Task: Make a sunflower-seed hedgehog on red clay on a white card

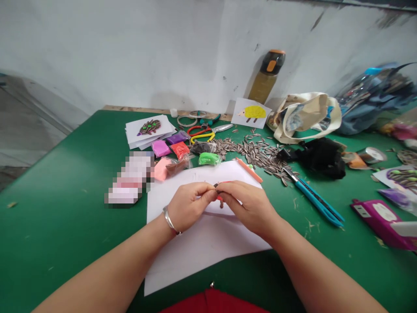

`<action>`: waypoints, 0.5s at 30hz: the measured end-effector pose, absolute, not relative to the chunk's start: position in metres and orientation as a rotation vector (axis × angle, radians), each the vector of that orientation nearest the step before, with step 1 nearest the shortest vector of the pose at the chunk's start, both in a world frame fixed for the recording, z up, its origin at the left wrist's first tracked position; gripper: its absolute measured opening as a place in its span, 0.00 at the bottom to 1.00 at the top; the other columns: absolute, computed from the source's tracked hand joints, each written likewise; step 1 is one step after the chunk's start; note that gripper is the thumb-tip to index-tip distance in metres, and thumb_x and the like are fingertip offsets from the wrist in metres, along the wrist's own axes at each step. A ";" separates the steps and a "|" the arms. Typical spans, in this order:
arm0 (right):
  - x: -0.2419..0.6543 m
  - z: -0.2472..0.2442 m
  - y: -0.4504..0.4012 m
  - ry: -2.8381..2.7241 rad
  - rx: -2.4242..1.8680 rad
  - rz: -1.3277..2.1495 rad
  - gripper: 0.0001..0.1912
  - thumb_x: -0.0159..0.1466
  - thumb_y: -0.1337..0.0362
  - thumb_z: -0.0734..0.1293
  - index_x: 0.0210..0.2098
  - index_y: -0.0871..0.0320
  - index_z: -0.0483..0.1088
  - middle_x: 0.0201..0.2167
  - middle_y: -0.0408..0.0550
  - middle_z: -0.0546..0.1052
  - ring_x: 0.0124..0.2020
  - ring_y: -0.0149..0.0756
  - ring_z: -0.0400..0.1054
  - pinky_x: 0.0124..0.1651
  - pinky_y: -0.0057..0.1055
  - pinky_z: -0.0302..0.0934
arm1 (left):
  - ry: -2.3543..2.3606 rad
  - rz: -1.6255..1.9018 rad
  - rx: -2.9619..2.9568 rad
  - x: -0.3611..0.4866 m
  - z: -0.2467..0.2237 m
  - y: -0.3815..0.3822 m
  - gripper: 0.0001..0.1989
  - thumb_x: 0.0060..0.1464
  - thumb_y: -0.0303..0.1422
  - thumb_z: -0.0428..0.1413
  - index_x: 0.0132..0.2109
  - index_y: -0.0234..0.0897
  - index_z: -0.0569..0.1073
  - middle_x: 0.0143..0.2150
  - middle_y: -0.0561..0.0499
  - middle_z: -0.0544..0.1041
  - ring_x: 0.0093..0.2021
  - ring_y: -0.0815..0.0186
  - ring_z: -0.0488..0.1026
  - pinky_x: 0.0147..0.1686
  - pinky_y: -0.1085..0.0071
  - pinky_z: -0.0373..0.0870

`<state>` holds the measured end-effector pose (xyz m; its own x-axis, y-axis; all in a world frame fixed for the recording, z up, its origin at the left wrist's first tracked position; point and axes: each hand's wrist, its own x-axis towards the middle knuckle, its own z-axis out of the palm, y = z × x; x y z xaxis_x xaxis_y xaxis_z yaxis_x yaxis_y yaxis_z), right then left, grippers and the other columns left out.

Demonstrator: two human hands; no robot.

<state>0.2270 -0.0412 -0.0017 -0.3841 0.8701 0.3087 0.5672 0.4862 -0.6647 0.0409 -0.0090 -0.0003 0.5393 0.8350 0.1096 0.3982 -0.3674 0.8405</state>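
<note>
Both hands meet over white paper [182, 256] in the middle of the view. My left hand [192, 204], with a silver bracelet at the wrist, pinches a small dark piece [216, 186] between thumb and index finger. Opposite it, my right hand [246, 204] has its thumb and index finger closed on the same dark piece. Under the fingertips, a red shape with a small brown stub [221, 203] shows on the paper, partly hidden by the hands.
Clay packets [209, 159] and a pile of sunflower seeds [260, 152] lie beyond the paper. A teal cutter [319, 202] lies to the right, near a magenta device [384, 221]. Scissors [208, 132], a bottle [267, 76] and a cloth bag [306, 117] are farther back.
</note>
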 end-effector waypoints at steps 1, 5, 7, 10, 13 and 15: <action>0.227 -0.002 -0.041 -2.101 -1.184 0.607 0.11 0.67 0.69 0.58 0.40 0.55 0.71 0.32 0.43 0.76 0.36 0.31 0.69 0.40 0.28 0.61 | 0.993 0.688 1.959 0.041 0.000 -0.009 0.13 0.61 0.33 0.50 0.32 0.38 0.76 0.30 0.56 0.78 0.32 0.70 0.74 0.34 0.76 0.68; 0.228 -0.002 -0.040 -2.078 -1.247 0.541 0.09 0.67 0.66 0.59 0.39 0.54 0.71 0.32 0.43 0.77 0.35 0.31 0.70 0.39 0.29 0.62 | 0.974 0.707 1.964 0.041 0.000 -0.007 0.14 0.61 0.34 0.49 0.31 0.38 0.76 0.30 0.56 0.78 0.31 0.70 0.74 0.34 0.76 0.69; 0.231 -0.002 -0.038 -2.042 -1.315 0.524 0.09 0.66 0.66 0.59 0.38 0.54 0.72 0.31 0.44 0.77 0.34 0.32 0.70 0.38 0.28 0.62 | 1.008 0.738 2.021 0.039 -0.002 -0.006 0.14 0.61 0.35 0.49 0.32 0.39 0.77 0.31 0.55 0.79 0.32 0.69 0.75 0.35 0.75 0.70; 0.236 -0.003 -0.034 -2.043 -1.431 0.546 0.10 0.66 0.67 0.59 0.38 0.55 0.72 0.31 0.44 0.76 0.34 0.32 0.69 0.38 0.29 0.61 | 1.089 0.827 2.194 0.037 -0.009 -0.005 0.11 0.61 0.34 0.51 0.35 0.38 0.76 0.34 0.53 0.80 0.35 0.67 0.75 0.37 0.72 0.70; 0.240 -0.007 -0.029 -2.120 -1.522 0.519 0.11 0.66 0.68 0.59 0.35 0.56 0.73 0.31 0.46 0.74 0.35 0.34 0.68 0.39 0.31 0.60 | 1.045 0.855 2.418 0.038 -0.016 -0.004 0.09 0.61 0.31 0.50 0.40 0.37 0.75 0.38 0.50 0.80 0.39 0.64 0.75 0.43 0.67 0.71; 0.241 -0.011 -0.027 -2.179 -1.559 0.472 0.12 0.66 0.68 0.58 0.32 0.56 0.73 0.31 0.47 0.73 0.35 0.34 0.67 0.41 0.31 0.60 | 0.974 0.845 2.541 0.038 -0.019 -0.002 0.10 0.61 0.29 0.48 0.41 0.36 0.75 0.40 0.48 0.80 0.42 0.63 0.75 0.49 0.62 0.69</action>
